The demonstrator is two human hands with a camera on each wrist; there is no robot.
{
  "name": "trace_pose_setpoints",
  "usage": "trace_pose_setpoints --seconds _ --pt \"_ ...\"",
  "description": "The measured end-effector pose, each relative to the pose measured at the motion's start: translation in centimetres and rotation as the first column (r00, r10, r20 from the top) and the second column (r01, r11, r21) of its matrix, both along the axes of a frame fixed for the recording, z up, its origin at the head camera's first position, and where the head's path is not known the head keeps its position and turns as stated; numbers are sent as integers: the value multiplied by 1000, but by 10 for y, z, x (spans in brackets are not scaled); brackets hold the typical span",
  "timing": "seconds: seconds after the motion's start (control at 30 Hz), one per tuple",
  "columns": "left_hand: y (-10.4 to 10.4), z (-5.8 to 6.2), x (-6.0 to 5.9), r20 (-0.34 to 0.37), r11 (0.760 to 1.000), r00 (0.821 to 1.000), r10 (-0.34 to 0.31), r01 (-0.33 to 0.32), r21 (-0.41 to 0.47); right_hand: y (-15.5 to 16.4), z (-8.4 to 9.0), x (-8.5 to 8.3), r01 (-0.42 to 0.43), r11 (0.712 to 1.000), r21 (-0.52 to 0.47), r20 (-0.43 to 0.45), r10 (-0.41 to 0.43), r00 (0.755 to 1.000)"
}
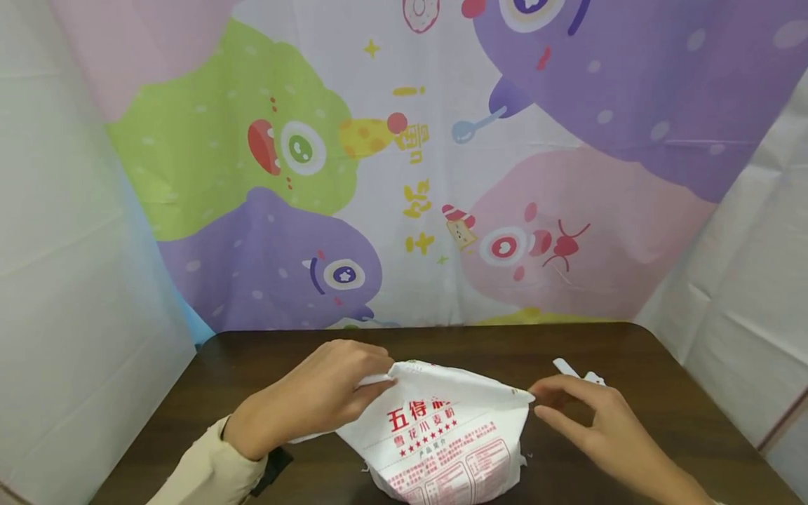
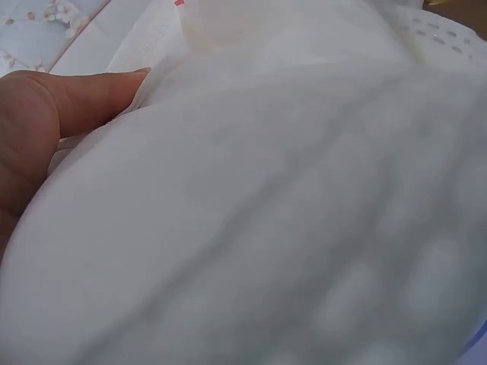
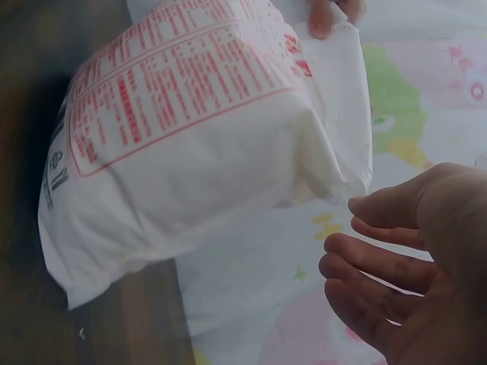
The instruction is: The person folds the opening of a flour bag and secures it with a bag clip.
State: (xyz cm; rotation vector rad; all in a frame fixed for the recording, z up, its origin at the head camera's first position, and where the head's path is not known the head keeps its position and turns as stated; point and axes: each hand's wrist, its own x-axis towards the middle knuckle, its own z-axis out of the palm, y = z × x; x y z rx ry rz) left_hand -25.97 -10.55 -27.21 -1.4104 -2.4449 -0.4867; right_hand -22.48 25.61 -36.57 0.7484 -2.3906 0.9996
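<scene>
White flour bag (image 1: 445, 435) with red print sat at the bench's (image 1: 663, 421) near edge, 6 o'clock. Left hand (image 1: 322, 396) at 9 o'clock of the bag pinched its top left corner. Right hand (image 1: 583, 414) at 3 o'clock, fingers loose and slightly spread, just beside the top right corner, gripping nothing. White clip (image 1: 577, 372) lay behind it. Cartoon monster cloth (image 1: 404, 161) hung at 12 o'clock.

White clip (image 1: 577, 372) lies right of the bag (image 1: 451, 438); table (image 1: 265, 351) beyond lies bare
</scene>
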Motion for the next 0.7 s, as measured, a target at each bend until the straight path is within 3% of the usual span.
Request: trace_pose_setpoints --seconds 0.27,0.47,0.7 --pt "0 2 0 27 1000 1000 -1 2 -9 17 -9 1 76 997 -12 16 -76 997" --pt "-1 3 2 19 1000 1000 -11 11 -4 34 -16 -8 129 991 29 -27 -128 991" --pt "-1 3 1 17 1000 1000 -22 23 -7 55 -28 -19 203 979 31 7 -203 979"
